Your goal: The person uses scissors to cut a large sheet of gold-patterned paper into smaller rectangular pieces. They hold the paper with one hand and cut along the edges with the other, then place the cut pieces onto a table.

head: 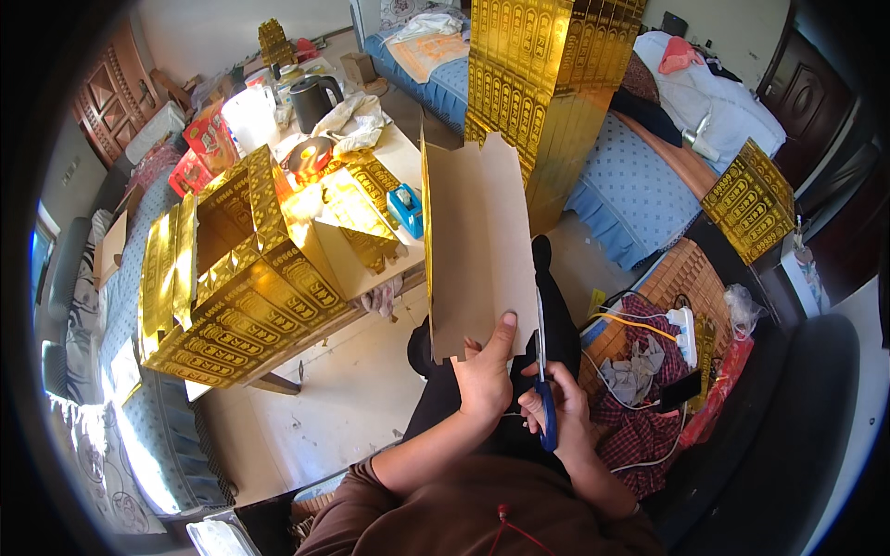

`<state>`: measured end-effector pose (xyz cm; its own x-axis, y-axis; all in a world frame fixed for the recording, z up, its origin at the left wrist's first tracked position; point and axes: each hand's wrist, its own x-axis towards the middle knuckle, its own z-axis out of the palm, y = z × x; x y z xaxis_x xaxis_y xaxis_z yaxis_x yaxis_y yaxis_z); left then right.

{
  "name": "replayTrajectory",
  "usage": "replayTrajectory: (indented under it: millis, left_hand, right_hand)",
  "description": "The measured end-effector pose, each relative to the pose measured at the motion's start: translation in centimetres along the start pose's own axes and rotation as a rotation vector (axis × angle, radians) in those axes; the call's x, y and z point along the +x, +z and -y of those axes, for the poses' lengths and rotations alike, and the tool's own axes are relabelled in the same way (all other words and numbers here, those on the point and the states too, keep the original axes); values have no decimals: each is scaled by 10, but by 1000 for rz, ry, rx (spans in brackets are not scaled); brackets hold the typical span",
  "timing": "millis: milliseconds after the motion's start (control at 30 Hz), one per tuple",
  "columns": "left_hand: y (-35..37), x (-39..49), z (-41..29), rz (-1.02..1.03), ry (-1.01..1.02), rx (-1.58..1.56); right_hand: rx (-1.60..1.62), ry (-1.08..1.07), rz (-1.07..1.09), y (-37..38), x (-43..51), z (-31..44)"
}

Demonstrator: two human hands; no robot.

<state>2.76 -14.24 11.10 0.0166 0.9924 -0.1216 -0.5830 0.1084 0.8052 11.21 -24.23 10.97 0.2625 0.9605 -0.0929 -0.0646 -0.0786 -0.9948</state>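
My left hand (pixel 487 368) grips the lower end of a folded cardboard sheet (pixel 476 243), its brown inside facing me and its gold outside showing along the left edge. In my right hand (pixel 563 410) are blue-handled scissors (pixel 547 410), blades pointing up along the sheet's lower right edge. How far the blades are apart, I cannot tell. To the left, a large gold-patterned cardboard box (pixel 257 313) with an opening and loose flaps rests on the table (pixel 389 278). Flat gold pieces (pixel 361 201) and a blue tape dispenser (pixel 405 208) lie beside it.
A tall stack of gold boxes (pixel 542 90) stands ahead, with another gold box (pixel 751 201) at right. A dark kettle (pixel 313 101) and a roll of tape (pixel 309 158) are on the table. A white power strip (pixel 685 337), cables and a black phone (pixel 680 391) lie at my right.
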Motion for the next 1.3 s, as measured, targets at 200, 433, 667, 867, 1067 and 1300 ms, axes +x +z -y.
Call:
replayTrajectory:
  millis: [200, 433, 667, 867, 1067, 1300]
  left_hand:
    - [-5, 0, 4, 9, -21, -11]
    - [-11, -4, 13, 57, -18, 31]
    - [-15, -7, 18, 81, -75, -17]
    - [-14, -10, 17, 65, -164, -28]
    - [-9, -12, 19, 33, -53, -28]
    - [-12, -11, 22, 56, -83, -51]
  right_hand:
    - [-32, 51, -26, 2, 0, 3]
    - [-13, 4, -2, -6, 6, -7]
    - [17, -13, -26, -8, 9, -7]
    - [-3, 8, -47, -8, 11, -5]
    - [10, 4, -56, -5, 10, 1]
    - [18, 10, -80, -5, 9, 1]
